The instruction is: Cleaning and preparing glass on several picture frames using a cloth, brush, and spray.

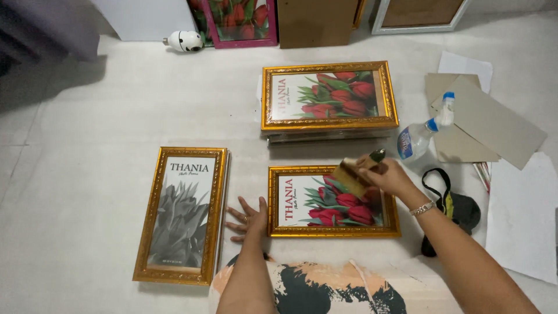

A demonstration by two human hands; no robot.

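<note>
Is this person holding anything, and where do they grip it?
The right hand grips a gold-brown block by its upper end. The left hand holds nothing, lying flat beside the gold frame.

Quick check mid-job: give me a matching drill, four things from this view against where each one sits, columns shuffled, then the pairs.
1. spray bottle
2. grey-print frame
3. left hand
4. black bag

A. far left on the floor
B. between the two near frames
C. right of the stacked frames
D. beside the right wrist

Pairs: 1-C, 2-A, 3-B, 4-D
</note>
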